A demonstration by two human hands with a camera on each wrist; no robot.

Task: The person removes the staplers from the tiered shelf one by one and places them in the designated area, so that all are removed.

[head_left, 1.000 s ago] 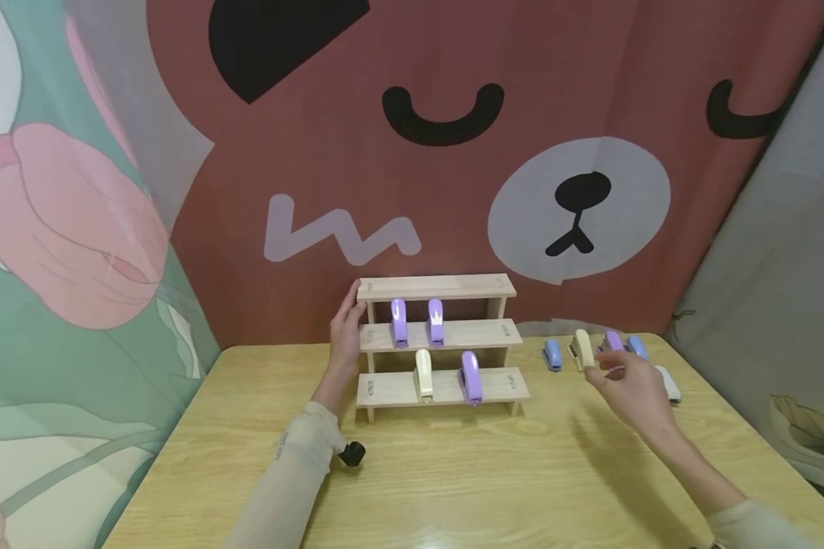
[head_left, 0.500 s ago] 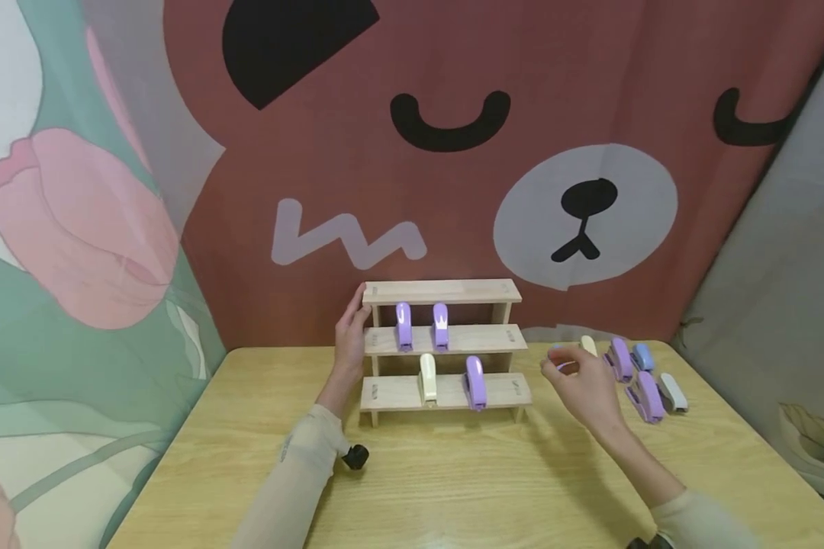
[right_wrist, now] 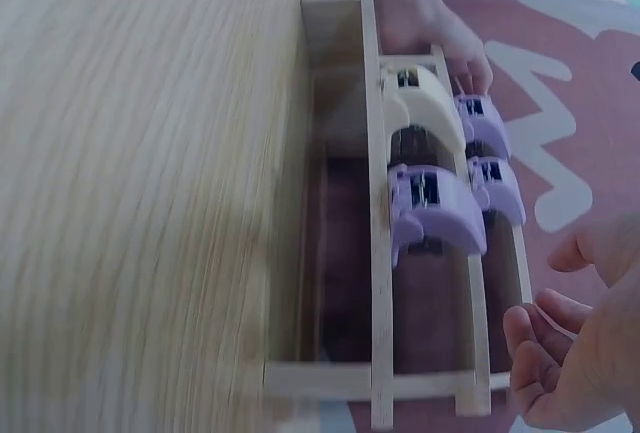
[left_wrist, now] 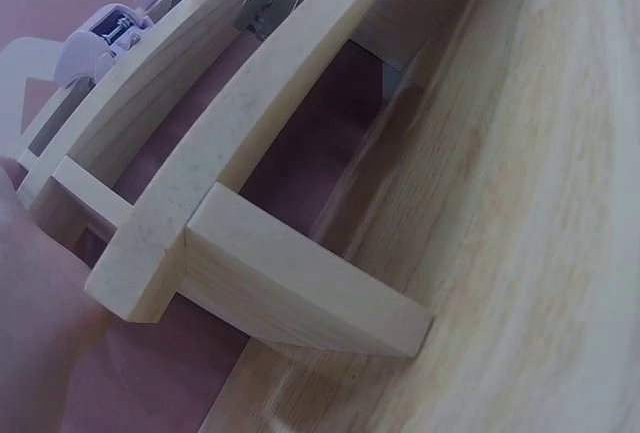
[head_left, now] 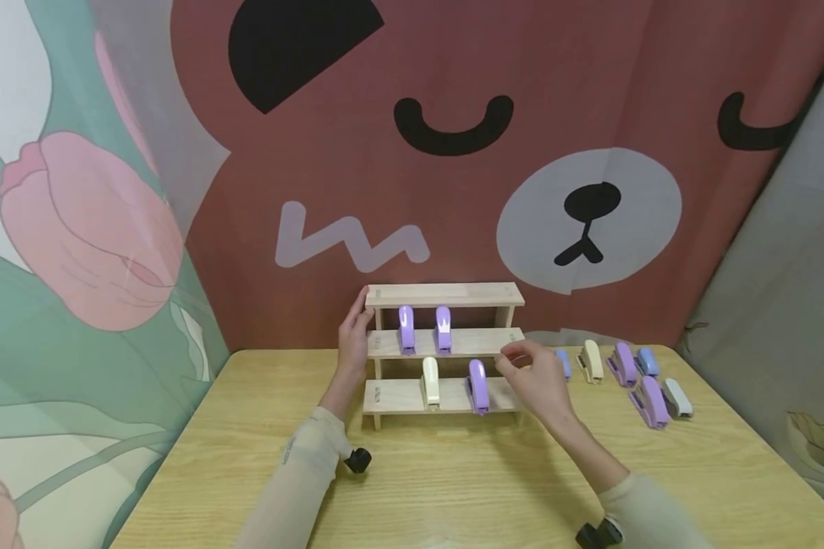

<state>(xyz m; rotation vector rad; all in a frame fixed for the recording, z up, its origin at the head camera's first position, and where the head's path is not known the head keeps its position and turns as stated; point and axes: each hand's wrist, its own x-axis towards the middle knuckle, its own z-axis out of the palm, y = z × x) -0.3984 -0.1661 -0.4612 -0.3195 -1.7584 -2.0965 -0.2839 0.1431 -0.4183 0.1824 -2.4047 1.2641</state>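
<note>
A three-tier wooden display rack (head_left: pixel 446 294) stands on the table against the fabric backdrop. My left hand (head_left: pixel 354 341) grips its left end, with the fingers by the upper tiers. Two purple staplers (head_left: pixel 407 329) stand side by side on the middle tier. On the bottom tier are a cream stapler (head_left: pixel 430 383) and another purple stapler (head_left: pixel 478 387). My right hand (head_left: pixel 539 381) hovers at the rack's right end, its fingers loosely bent. The right wrist view shows nothing between the thumb and fingers of that right hand (right_wrist: pixel 585 338).
Right of the rack stands a group of staplers: a blue one (head_left: pixel 564 364) partly behind my right hand, a cream one (head_left: pixel 592 361), a purple one (head_left: pixel 621 364), another blue one (head_left: pixel 647 361), another purple one (head_left: pixel 651 402) and a white one (head_left: pixel 677 398).
My right hand has moved left from the staplers on the table to the rack's right end, uncovering the grouped staplers. My left hand keeps its place on the rack. The head view has shifted slightly.
</note>
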